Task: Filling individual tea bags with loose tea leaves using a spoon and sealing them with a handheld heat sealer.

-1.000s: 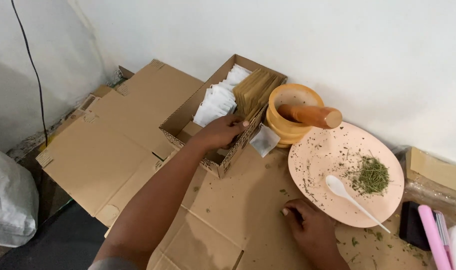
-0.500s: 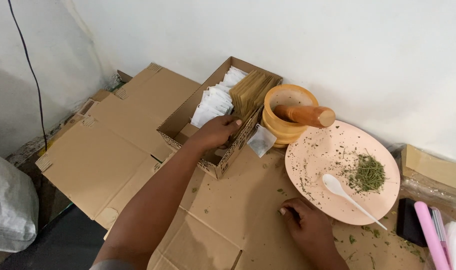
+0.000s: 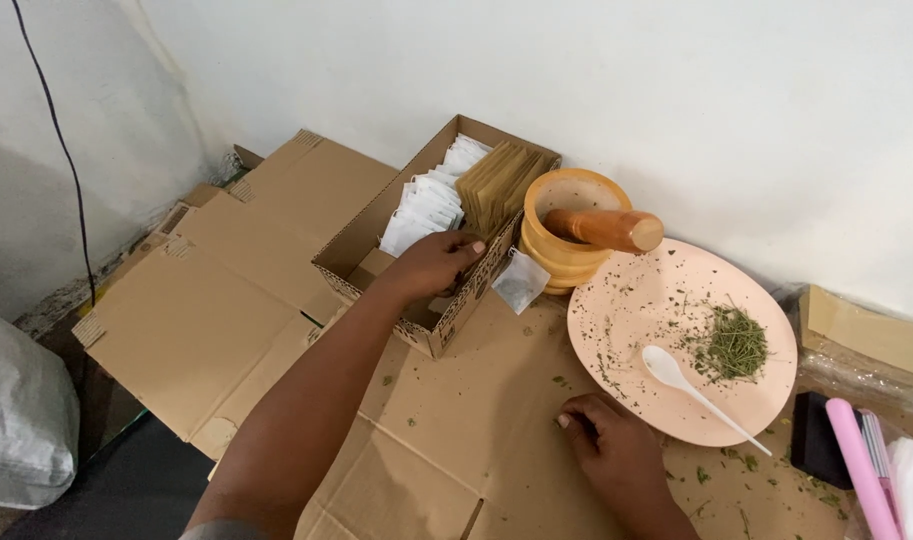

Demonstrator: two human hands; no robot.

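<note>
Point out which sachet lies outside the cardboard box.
The single white sachet, lying on the flattened cardboard between the box and the wooden mortar. The other white sachets stand packed in rows inside the box.

A white wall (image 3: 756, 110) stands far; flattened brown cardboard (image 3: 226, 300) covers the floor, a black cable (image 3: 61, 150) hangs left.

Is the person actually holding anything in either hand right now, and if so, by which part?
It cannot be told for the left hand: it reaches into the cardboard box, fingers hidden. The right hand holds nothing, resting on the flattened cardboard.
</note>
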